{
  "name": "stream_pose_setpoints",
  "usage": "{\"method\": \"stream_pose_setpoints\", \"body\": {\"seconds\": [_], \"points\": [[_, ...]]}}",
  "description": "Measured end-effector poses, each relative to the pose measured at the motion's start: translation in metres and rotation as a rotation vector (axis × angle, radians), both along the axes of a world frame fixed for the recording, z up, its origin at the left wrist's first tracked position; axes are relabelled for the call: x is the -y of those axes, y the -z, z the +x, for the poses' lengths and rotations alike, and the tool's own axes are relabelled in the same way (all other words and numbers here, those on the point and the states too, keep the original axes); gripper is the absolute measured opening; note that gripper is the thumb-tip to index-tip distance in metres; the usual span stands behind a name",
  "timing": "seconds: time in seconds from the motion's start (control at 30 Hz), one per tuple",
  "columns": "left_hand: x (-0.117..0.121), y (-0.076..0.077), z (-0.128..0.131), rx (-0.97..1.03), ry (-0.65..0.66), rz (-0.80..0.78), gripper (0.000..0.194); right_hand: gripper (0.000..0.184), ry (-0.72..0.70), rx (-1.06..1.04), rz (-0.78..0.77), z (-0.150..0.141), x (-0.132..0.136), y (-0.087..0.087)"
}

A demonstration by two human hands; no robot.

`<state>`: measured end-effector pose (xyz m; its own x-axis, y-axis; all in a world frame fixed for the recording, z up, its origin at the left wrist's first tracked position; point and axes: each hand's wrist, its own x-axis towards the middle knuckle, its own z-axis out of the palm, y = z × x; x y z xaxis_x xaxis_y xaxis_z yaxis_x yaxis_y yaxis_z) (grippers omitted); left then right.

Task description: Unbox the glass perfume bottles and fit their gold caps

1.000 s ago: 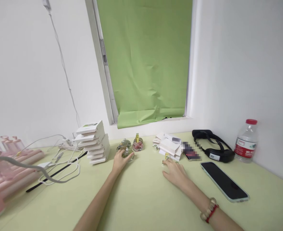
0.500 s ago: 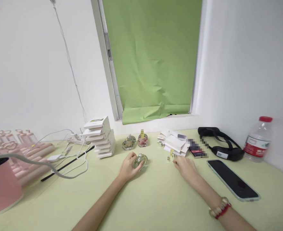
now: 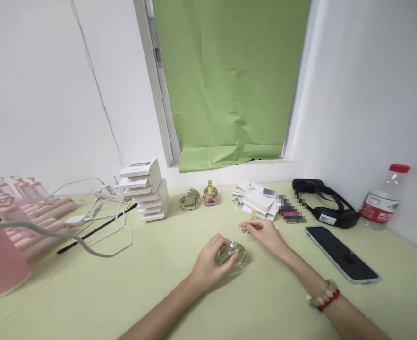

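My left hand [image 3: 211,260] is wrapped round the side of a round, clear green glass perfume bottle [image 3: 240,255]. The bottle stands on the table with a silvery neck on top. Just right of it, my right hand [image 3: 265,236] pinches a small shiny metal piece [image 3: 244,230] between thumb and fingertips, too small to make out fully. Behind that hand a gold-coloured part [image 3: 254,215] shows beside the papers, partly hidden. A silver ring-shaped part [image 3: 235,202] lies farther back.
Perfume bottles stand at the back, one greenish [image 3: 190,199], one pink with a gold neck [image 3: 210,196]. White boxes [image 3: 148,193] are stacked left of them. Folded papers [image 3: 258,200], a phone [image 3: 343,255], a black headset [image 3: 330,215] and a water bottle [image 3: 380,200] lie rightward; cables [image 3: 112,231] leftward.
My left hand and the green perfume bottle have come nearer and to the right. The right hand has moved left towards the bottle, lifting a small metal piece from beside the papers.
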<state>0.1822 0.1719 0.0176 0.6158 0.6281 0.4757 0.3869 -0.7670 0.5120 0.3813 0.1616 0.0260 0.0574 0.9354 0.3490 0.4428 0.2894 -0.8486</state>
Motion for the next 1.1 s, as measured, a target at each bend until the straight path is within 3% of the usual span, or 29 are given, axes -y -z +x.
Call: {"method": "stream_pose_setpoints", "body": {"seconds": [0.1,0.23,0.4,0.63,0.8,1.1], "points": [[0.002,0.001,0.001,-0.064,0.094,0.080,0.018,0.037,-0.190,-0.257,-0.026,-0.012,0.004,-0.006],[0.001,-0.001,-0.002,-0.157,0.141,0.216,0.020,0.032,-0.305,-0.267,0.011,-0.019,0.011,-0.008],[0.000,-0.003,-0.002,-0.168,0.149,0.242,0.020,0.025,-0.380,-0.284,0.041,-0.018,0.013,-0.008],[0.001,-0.003,-0.002,-0.171,0.142,0.270,0.020,0.025,-0.400,-0.223,-0.007,-0.018,0.016,-0.011],[0.001,-0.003,-0.002,-0.183,0.139,0.260,0.020,0.023,-0.417,-0.356,-0.036,-0.017,0.014,-0.007],[0.000,-0.001,-0.002,-0.171,0.144,0.247,0.015,0.023,-0.379,-0.231,0.022,-0.019,0.011,-0.002]]}}
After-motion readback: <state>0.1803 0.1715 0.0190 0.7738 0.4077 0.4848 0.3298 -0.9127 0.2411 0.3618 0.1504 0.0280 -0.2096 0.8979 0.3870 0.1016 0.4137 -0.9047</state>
